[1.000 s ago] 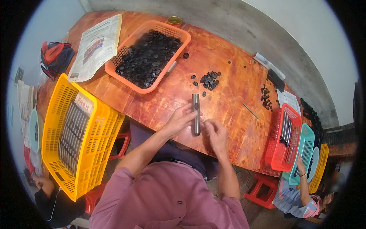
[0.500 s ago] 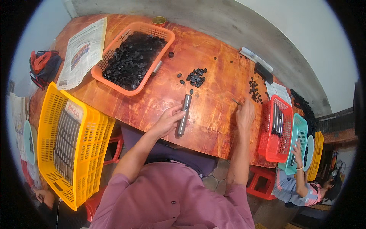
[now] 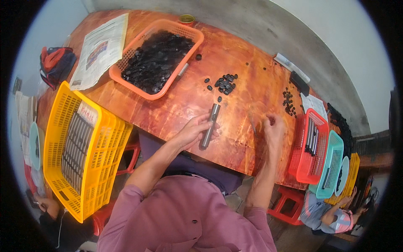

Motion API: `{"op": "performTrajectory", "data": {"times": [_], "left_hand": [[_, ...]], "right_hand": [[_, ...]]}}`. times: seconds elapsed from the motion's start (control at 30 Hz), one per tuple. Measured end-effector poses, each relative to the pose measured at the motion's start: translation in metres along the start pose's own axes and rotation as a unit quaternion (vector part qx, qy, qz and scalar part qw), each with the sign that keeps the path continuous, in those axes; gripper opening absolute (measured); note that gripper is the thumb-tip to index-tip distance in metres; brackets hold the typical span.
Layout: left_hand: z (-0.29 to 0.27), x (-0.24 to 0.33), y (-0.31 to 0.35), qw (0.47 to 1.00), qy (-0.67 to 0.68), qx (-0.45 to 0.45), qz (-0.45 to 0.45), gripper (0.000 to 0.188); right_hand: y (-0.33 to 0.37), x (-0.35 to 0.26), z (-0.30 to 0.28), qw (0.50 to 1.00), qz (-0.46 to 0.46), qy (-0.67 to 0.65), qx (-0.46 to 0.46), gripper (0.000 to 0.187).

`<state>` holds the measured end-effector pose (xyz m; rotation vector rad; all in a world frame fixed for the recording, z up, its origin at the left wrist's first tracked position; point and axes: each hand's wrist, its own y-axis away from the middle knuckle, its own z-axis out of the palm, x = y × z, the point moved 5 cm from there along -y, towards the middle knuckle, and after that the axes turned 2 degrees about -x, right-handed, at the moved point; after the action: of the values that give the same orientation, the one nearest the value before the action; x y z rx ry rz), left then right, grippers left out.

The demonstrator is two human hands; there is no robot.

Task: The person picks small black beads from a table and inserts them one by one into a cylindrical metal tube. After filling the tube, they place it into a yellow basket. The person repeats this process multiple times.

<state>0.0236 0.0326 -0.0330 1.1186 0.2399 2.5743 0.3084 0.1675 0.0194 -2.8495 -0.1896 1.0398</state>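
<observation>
In the head view, the left hand (image 3: 191,133) is curling around a grey metal tube (image 3: 209,126), which is lying slantwise on the table (image 3: 184,101) near its front edge, so the hand is gripping the tube's lower half. The right hand (image 3: 273,130) is resting well apart to the right, its fingers bent down onto the wood beside a thin rod (image 3: 252,124); whether it is pinching anything I cannot tell. Risk, as I judge it: the tube is smooth and round, so it is likely to roll off the near edge if the grip loosens, and the small black pieces (image 3: 224,83) lying loose just beyond it are easy to scatter with a careless sweep. The table is glossy, reddish wood, giving little friction. An orange basket (image 3: 126,75) of perforated plastic is holding a heap of the same dark pieces. A yellow crate (image 3: 56,159), slotted, is sitting at the left, holding rows of grey tubes. A red basket (image 3: 300,161) is hanging at the right edge, also holding tubes.
</observation>
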Motion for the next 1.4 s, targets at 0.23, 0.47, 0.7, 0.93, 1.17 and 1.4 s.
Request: {"op": "performTrajectory", "data": {"times": [0.23,0.47,0.7,0.93,1.17,1.4], "left_hand": [[-0.005,-0.007,-0.004,1.0,0.013,-0.003,0.025,0.054],[-0.005,-0.009,-0.005,1.0,-0.003,-0.016,0.007,0.053],[0.003,-0.006,-0.002,1.0,-0.006,-0.02,0.015,0.046],[-0.002,-0.008,-0.002,0.999,-0.007,-0.045,0.022,0.05],[-0.003,-0.01,-0.003,0.999,-0.009,-0.042,0.016,0.052],[-0.003,-0.01,-0.001,0.999,0.003,-0.028,0.031,0.051]], "right_hand": [[0.014,-0.015,0.023,0.999,-0.014,0.04,-0.029,0.025],[0.024,-0.067,0.037,0.971,-0.083,0.207,-0.086,0.007],[0.026,-0.071,0.033,0.956,-0.086,0.268,-0.08,0.009],[0.024,-0.066,0.024,0.989,-0.035,-0.02,-0.145,0.013],[0.055,-0.082,0.052,0.776,0.11,-0.591,-0.193,0.013],[0.07,-0.103,0.071,0.815,0.099,-0.549,-0.156,0.015]]}}
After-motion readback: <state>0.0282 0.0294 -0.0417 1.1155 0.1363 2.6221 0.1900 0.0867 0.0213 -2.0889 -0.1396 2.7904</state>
